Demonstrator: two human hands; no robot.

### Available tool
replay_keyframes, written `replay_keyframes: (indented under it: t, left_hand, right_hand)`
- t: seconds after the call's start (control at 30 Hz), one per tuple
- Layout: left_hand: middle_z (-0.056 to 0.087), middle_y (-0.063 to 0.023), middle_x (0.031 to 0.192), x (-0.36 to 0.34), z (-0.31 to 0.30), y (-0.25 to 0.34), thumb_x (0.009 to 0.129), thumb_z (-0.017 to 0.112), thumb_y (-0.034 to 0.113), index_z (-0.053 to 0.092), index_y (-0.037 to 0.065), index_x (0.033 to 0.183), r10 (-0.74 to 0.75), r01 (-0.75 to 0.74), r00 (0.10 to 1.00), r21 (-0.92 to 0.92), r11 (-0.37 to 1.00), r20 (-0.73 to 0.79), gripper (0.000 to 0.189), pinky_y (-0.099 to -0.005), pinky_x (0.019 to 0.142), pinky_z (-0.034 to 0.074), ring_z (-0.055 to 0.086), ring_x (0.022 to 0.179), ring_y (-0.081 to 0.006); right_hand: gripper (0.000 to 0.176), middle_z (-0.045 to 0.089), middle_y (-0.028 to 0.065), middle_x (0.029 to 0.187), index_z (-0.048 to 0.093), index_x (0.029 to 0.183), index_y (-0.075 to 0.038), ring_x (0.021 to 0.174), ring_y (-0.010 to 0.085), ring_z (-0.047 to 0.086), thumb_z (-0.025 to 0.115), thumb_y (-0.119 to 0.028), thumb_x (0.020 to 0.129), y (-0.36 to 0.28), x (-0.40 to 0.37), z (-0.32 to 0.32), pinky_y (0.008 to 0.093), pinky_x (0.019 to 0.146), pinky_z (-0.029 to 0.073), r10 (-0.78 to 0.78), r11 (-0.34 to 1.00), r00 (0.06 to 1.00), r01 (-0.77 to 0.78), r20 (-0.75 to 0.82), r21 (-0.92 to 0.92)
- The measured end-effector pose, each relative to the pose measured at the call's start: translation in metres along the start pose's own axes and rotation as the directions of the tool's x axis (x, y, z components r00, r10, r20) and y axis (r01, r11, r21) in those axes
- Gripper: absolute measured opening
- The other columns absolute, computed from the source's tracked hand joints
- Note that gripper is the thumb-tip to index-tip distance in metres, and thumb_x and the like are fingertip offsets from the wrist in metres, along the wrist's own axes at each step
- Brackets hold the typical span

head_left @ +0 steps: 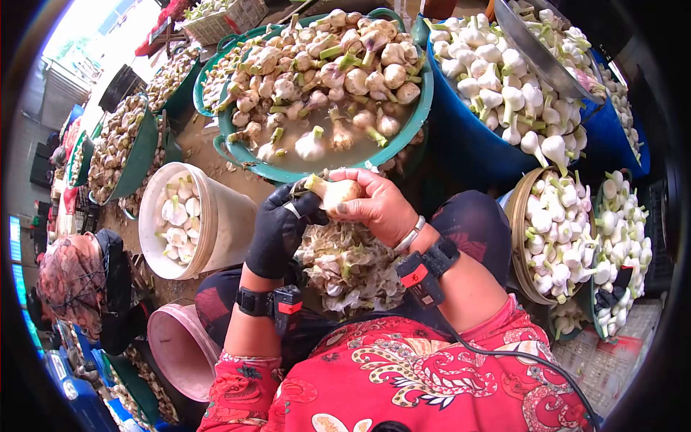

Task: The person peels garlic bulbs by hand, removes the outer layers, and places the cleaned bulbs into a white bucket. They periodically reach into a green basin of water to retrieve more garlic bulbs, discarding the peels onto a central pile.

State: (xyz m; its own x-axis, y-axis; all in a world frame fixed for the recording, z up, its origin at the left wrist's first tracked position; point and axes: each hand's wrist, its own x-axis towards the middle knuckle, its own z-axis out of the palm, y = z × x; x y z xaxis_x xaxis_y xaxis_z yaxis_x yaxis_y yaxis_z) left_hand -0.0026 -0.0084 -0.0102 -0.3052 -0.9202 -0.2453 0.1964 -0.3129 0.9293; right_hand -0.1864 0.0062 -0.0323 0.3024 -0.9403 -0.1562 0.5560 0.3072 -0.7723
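Left hand [281,227] and right hand [378,205] close on garlic bulb [337,191]: likely light, firm, slippery; grip the body.

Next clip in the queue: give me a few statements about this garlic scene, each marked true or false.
1. The left hand and right hand both grip one garlic bulb. True.
2. Both hands are bare. False: the left hand wears a black glove; only the right is bare.
3. The white bucket is empty. False: it holds peeled white bulbs.
4. A pile of skins lies in the lap under the hands. True.
5. The teal basin holds only water. False: it is heaped with garlic bulbs, with water showing at its near side.
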Motion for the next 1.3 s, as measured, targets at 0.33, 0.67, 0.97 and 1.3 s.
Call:
replay_keyframes:
  t: [0.33,0.67,0.97,1.3]
  left_hand:
    - [0.063,-0.0061,0.073,-0.001,0.007,0.004,0.089,0.057,0.019,0.061,-0.003,0.088,-0.008,0.012,0.999,0.091,0.996,-0.041,0.022,-0.0264,0.060,0.047,0.059,0.063,-0.0133]
    - [0.061,-0.0195,0.078,-0.025,0.009,-0.024,0.080,0.065,0.014,0.061,0.002,0.085,0.152,-0.190,0.980,0.814,0.549,0.126,0.013,-0.0420,0.065,0.047,0.060,0.075,-0.0377]
    - [0.062,0.0021,0.073,-0.032,-0.011,-0.037,0.085,0.063,0.011,0.066,0.004,0.091,0.153,-0.105,0.988,0.618,0.779,-0.026,0.009,-0.0285,0.062,0.046,0.057,0.066,-0.0133]
    - [0.060,-0.0014,0.100,-0.013,-0.006,0.026,0.079,0.064,-0.002,0.057,0.004,0.120,0.111,-0.120,0.993,0.500,0.857,0.049,0.042,-0.0244,0.080,0.045,0.055,0.090,-0.0097]
  right_hand:
    - [0.048,0.055,0.0076,0.099,0.036,0.131,-0.004,0.082,0.0159,0.056,0.051,-0.019,0.088,0.007,0.004,-0.001,0.0306,0.073,0.046,0.019,0.991,1.000,-0.021,0.017,0.132]
    - [0.027,0.061,0.0073,0.086,0.048,0.109,-0.007,0.067,0.0182,0.059,0.051,-0.017,0.084,0.006,0.005,-0.012,0.0274,0.055,0.044,0.089,0.971,0.989,-0.059,-0.119,0.231]
    - [0.047,0.061,0.0150,0.103,0.043,0.124,-0.004,0.077,0.0218,0.062,0.057,-0.016,0.081,-0.012,0.001,-0.007,0.0303,0.065,0.048,0.005,0.819,0.995,-0.063,0.103,0.570]
    - [0.056,0.062,0.0059,0.101,0.043,0.120,-0.007,0.086,0.0121,0.060,0.069,0.002,0.072,-0.014,-0.001,-0.007,0.0233,0.068,0.046,0.002,0.998,0.997,0.003,0.081,-0.056]
